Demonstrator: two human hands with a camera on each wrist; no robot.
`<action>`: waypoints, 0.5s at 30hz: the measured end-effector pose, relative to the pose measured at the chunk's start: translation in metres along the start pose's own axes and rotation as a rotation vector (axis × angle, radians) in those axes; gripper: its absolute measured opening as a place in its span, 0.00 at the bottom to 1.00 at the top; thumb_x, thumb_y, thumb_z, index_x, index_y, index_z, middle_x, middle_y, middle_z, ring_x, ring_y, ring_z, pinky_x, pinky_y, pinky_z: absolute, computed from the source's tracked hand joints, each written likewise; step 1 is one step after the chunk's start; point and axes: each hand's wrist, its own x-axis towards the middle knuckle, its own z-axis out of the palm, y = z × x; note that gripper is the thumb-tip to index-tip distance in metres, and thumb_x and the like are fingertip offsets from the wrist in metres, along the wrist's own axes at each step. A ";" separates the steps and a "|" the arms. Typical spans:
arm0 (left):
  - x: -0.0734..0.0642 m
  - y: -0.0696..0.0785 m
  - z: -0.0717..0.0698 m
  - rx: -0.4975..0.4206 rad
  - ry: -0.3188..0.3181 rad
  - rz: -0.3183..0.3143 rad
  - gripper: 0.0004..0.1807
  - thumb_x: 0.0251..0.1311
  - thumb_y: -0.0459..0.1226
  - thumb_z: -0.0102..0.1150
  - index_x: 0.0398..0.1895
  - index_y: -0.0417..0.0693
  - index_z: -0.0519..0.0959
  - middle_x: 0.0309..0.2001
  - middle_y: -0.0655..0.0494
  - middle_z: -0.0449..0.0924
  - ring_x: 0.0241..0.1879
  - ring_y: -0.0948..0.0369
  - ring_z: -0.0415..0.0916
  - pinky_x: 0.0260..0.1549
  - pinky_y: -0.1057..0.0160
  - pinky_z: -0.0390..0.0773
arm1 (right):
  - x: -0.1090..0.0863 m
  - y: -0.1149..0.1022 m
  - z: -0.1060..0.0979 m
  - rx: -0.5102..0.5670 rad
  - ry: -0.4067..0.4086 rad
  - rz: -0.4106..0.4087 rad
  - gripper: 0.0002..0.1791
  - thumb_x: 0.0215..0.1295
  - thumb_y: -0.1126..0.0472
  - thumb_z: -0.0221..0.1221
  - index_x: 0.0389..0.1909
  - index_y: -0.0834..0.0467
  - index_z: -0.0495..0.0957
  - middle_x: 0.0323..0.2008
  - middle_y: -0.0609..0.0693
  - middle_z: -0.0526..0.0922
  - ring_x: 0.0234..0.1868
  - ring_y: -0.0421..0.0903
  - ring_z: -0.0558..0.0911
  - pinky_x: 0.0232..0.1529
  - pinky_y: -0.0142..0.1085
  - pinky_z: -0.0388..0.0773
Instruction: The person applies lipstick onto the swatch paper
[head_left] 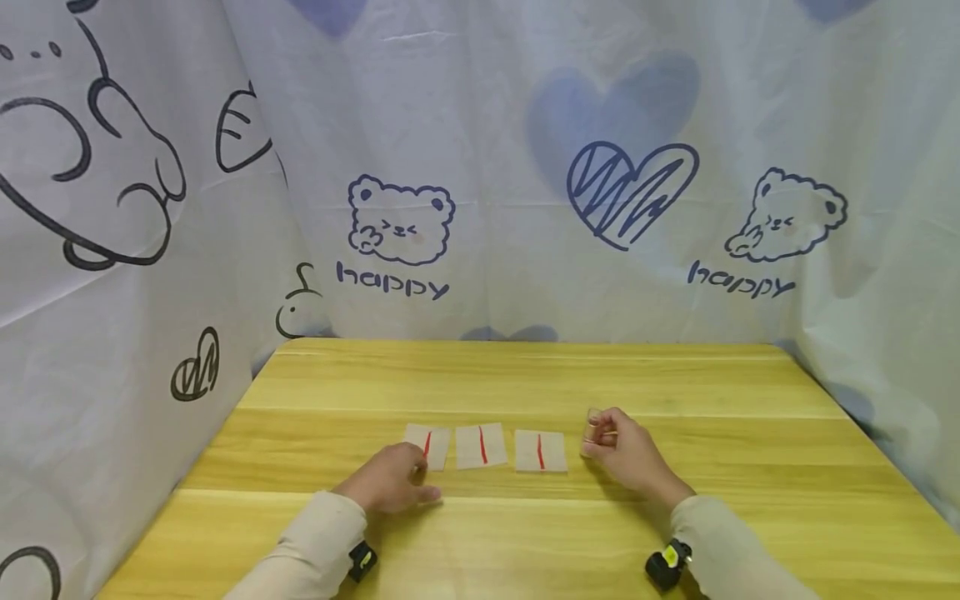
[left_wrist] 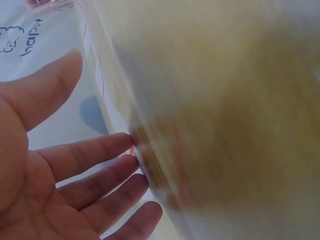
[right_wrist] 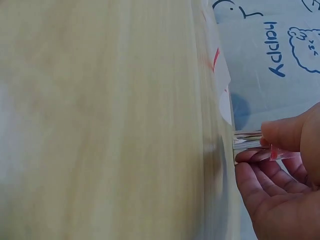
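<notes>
Three pale paper squares lie in a row on the wooden table, each with a red line: the left square (head_left: pixel 438 448), the middle square (head_left: pixel 472 447) and the right square (head_left: pixel 551 452). My left hand (head_left: pixel 392 478) touches the left square with its fingertips, the thumb spread away, as the left wrist view shows. Past the right square, my right hand (head_left: pixel 621 450) pinches a small clear container (head_left: pixel 592 427) standing upright on the table. Thin pale strips or sticks show in it in the right wrist view, with a red mark; the fingers hide much of it.
The wooden table (head_left: pixel 495 383) reaches back to a white curtain (head_left: pixel 510 250) printed with bears and hearts. Another curtain side (head_left: pixel 112 333) hangs along the left edge. Dark wrist cameras sit at both sleeves.
</notes>
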 end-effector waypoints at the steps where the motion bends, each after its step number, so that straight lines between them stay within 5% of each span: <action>1: 0.000 0.000 0.000 0.004 0.000 0.007 0.21 0.52 0.42 0.72 0.40 0.33 0.79 0.39 0.45 0.79 0.44 0.46 0.76 0.50 0.45 0.74 | 0.000 0.000 -0.001 -0.004 -0.001 0.002 0.13 0.62 0.67 0.64 0.44 0.62 0.72 0.41 0.54 0.78 0.45 0.52 0.82 0.47 0.46 0.79; 15: 0.000 0.001 0.002 -0.010 -0.009 0.017 0.23 0.52 0.42 0.72 0.43 0.32 0.79 0.43 0.43 0.80 0.47 0.46 0.76 0.52 0.45 0.73 | -0.001 0.006 -0.001 -0.019 -0.009 -0.010 0.13 0.59 0.71 0.65 0.40 0.62 0.71 0.36 0.51 0.80 0.41 0.49 0.82 0.43 0.41 0.79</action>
